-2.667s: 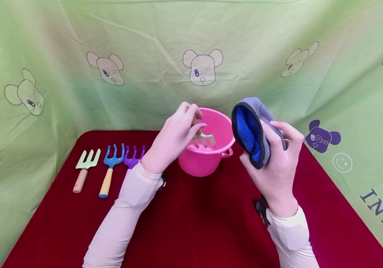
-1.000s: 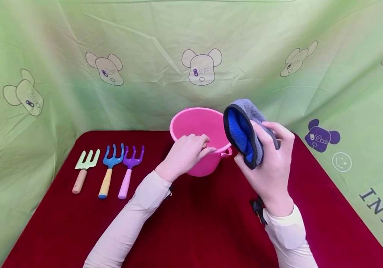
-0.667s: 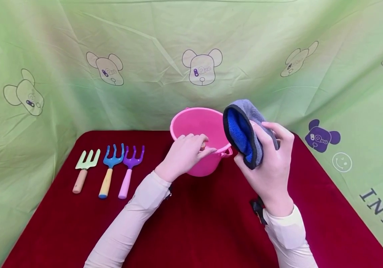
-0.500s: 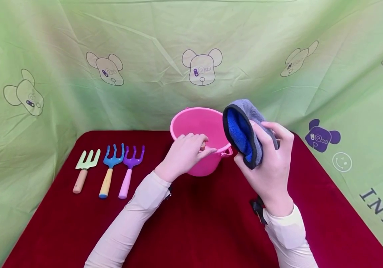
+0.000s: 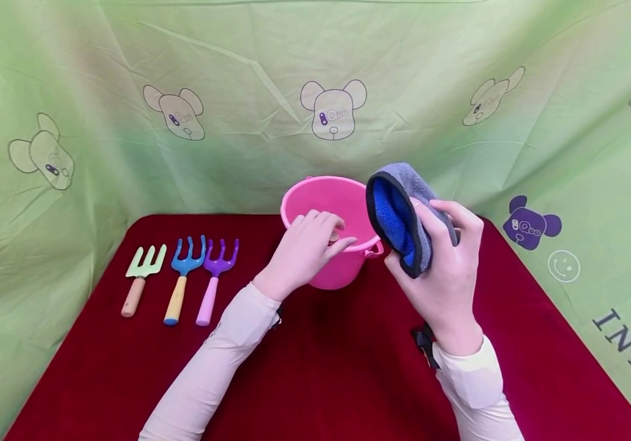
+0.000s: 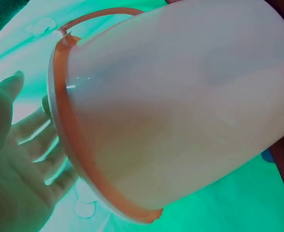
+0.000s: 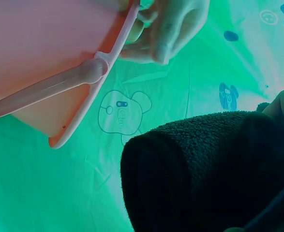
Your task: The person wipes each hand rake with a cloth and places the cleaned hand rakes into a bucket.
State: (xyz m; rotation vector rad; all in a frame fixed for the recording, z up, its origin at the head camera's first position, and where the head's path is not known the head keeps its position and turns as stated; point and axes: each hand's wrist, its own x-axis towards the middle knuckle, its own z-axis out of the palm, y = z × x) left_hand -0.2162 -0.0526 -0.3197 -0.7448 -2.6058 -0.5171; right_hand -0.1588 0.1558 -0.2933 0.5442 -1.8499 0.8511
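My left hand point(image 5: 301, 248) is over the near rim of a pink bucket point(image 5: 334, 272), its thumb spread away from the fingers. Between them shows the wooden handle end point(image 5: 334, 236) of a hand fork; the rest of it is hidden inside the bucket. The left wrist view has the hand's straight fingers point(image 6: 40, 145) behind the bucket's rim. On the right, my right hand point(image 5: 453, 282) holds a folded cloth point(image 5: 392, 217), grey outside, blue inside, with black edging, up beside the bucket. The cloth looks dark in the right wrist view.
Left of the bucket, three hand forks lie in a row on the red tablecloth point(image 5: 315, 373): a pale green one point(image 5: 141, 269), a blue one point(image 5: 185, 266) and a purple one point(image 5: 218, 266). A green printed curtain point(image 5: 249, 141) rises behind and at both sides.
A light green hand fork held by my left hand went down into the bucket; just now the thumb and fingers have spread apart. My right hand, with the cloth, shifted slightly left.
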